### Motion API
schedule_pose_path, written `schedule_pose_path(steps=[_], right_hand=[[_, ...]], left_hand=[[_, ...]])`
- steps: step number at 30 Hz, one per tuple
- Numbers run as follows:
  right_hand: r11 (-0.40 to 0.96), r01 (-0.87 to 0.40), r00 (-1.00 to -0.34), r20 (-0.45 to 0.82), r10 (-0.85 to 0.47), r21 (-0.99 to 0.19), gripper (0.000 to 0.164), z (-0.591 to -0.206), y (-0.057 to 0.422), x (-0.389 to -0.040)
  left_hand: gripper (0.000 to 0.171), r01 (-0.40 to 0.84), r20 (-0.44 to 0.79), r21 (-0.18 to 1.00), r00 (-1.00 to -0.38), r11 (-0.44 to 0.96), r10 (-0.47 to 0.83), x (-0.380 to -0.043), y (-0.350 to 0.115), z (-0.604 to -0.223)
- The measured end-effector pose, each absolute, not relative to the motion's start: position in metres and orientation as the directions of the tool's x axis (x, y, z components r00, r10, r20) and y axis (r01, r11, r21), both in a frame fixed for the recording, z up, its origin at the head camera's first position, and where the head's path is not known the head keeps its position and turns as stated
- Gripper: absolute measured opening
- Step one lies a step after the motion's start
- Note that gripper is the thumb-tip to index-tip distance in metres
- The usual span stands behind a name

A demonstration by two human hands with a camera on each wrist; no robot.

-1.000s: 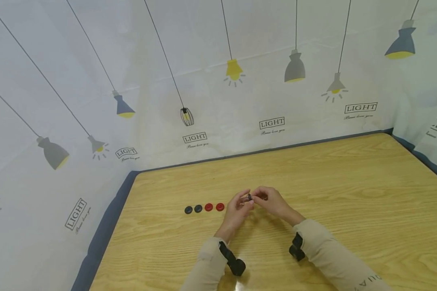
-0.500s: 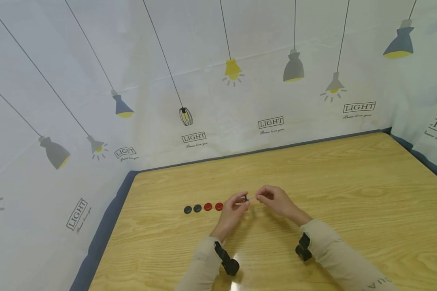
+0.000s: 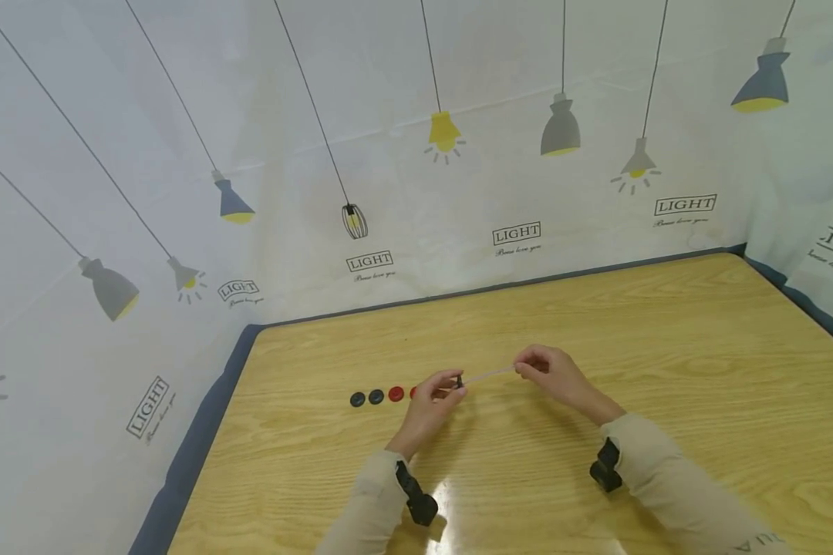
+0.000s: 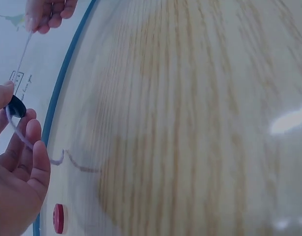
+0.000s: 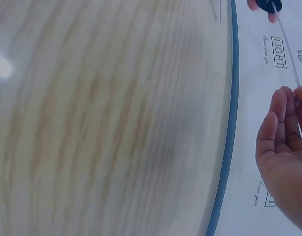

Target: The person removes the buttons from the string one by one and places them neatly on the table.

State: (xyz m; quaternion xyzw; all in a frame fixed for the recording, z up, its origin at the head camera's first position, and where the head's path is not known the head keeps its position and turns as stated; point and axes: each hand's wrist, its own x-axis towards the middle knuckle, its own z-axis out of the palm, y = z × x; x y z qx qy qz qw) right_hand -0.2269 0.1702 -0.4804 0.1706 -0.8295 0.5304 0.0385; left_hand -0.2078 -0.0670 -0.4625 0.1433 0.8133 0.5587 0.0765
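Observation:
My left hand [image 3: 426, 408] pinches a black button [image 4: 16, 107] between thumb and fingers, above the table. Through the button runs a thin pale string [image 3: 489, 375], stretched up to my right hand [image 3: 558, 379], whose thumb and finger pinch it. In the left wrist view the string's other part hangs below the button, past my left fingers, over the tabletop. To the left of my left hand lie two dark buttons [image 3: 366, 398] and a red button [image 3: 396, 394] in a row. A second red button [image 3: 413, 393] is partly hidden by that hand.
The wooden table [image 3: 632, 331] has a blue edge along the back. Behind it hangs a white cloth [image 3: 444, 262] printed with lamps. A black camera is strapped to each wrist.
My right hand has moved away to the right and slightly up, drawing a longer stretch of string out of the button. My left hand has shifted a little left with the button.

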Motion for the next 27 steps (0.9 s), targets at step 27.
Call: schedule_pose_path(steps=[27], right_hand=[[0.516,-0.273,-0.962,0.22,-0.162,-0.812,0.021,-0.482,0.231,-0.217]], left_hand=[[0.035,0.273,0.123,0.876,-0.924,0.398,0.362,-0.226,-0.098,-0.5]])
